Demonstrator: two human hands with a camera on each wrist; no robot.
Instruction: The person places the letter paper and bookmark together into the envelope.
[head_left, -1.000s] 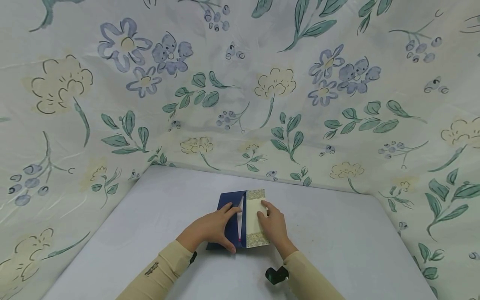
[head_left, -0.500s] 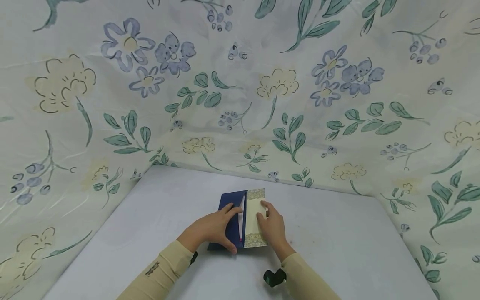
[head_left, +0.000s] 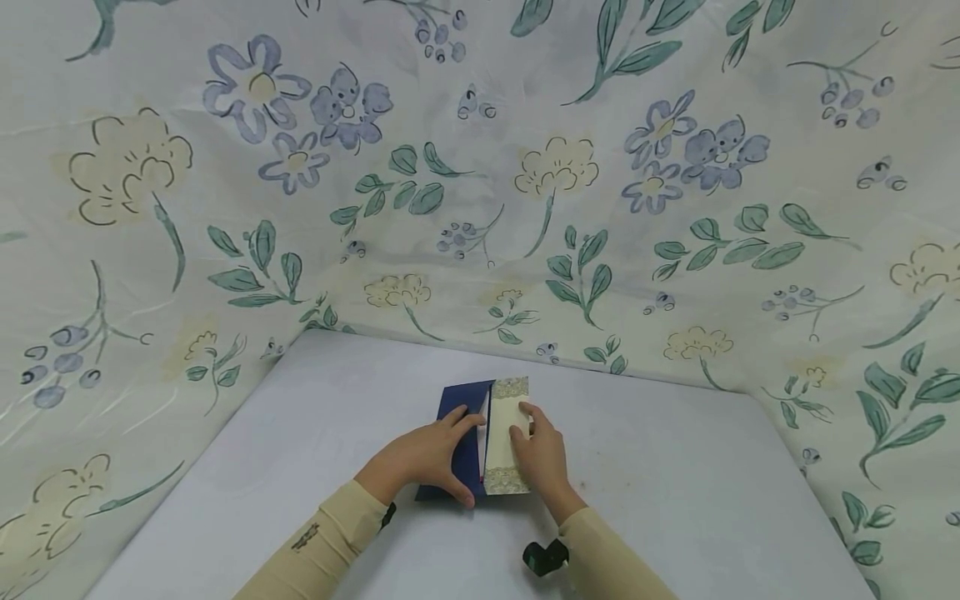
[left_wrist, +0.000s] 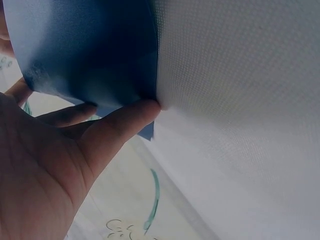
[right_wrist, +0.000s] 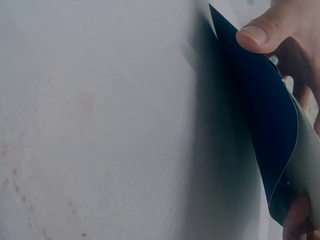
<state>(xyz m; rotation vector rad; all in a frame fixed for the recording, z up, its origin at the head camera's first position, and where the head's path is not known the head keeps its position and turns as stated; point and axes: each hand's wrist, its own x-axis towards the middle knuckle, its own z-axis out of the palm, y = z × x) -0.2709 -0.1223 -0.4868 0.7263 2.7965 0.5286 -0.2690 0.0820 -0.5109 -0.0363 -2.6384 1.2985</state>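
Head view: right hand (head_left: 542,461) pinching the cream flap (head_left: 508,433), now folded further over the blue card (head_left: 463,417), left hand (head_left: 423,458) fingers spread flat pressing it down.

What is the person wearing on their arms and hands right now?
Both hands are bare: no gloves or rings visible on the left hand or right hand. Long beige sleeves cover both forearms; the left one has a small dark marking. A black wrist camera unit sits beside the right cuff.

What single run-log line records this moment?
left hand: presses blue card | right hand: folds cream flap | surface: table
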